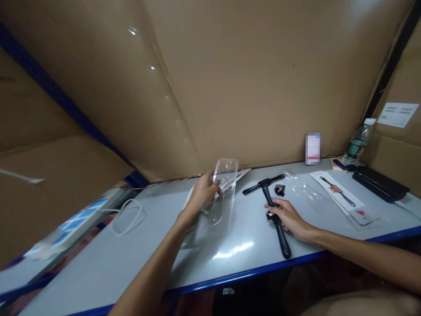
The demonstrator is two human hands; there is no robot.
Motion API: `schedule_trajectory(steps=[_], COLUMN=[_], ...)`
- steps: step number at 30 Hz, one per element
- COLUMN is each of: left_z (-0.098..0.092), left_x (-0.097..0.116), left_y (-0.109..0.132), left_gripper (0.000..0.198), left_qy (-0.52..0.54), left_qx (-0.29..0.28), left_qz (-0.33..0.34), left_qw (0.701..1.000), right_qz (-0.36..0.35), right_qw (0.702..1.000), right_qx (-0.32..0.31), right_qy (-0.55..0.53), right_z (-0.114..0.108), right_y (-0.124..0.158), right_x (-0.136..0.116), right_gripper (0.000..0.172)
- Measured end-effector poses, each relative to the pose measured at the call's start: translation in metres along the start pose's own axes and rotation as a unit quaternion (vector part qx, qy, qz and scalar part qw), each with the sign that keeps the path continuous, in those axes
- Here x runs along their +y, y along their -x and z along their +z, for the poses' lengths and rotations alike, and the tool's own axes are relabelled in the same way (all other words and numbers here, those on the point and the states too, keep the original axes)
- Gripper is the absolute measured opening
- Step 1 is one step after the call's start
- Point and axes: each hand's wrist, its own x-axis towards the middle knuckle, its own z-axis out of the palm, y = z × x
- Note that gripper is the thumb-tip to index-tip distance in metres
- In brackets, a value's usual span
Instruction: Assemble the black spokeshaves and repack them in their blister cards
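My left hand [207, 191], slightly blurred, has its fingers closed on a clear plastic blister shell [226, 184] tilted up above the table. A printed card shows partly behind that shell. My right hand [291, 219] grips the middle of a black two-handled spokeshave [283, 241], whose lower handle points toward the table's front edge. Just beyond it lies a second black spokeshave [253, 188], close to or touching the first. A small dark part [279, 190] sits beside them, and another clear shell [302, 188] rests behind my right hand.
Picture cards [338, 188] lie on the right of the grey table [230, 267]. Farther right are a black case [381, 182] and a water bottle [358, 142]. A phone [313, 149] leans against the cardboard wall [250, 87]. A white cable [126, 219] loops at the left.
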Motion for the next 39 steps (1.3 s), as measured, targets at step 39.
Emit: schedule_trajectory(steps=[39], left_z=[0.085], left_x=[0.026], left_y=[0.084], left_gripper=[0.062], left_qy=[0.345], left_qx=[-0.398], left_qz=[-0.172], left_qw=[0.832], right_qz=[-0.015], right_qw=[0.998], right_qx=[-0.047], right_qy=[0.031], right_z=[-0.015], right_y=[-0.012], right_x=[-0.035], right_gripper=[0.023])
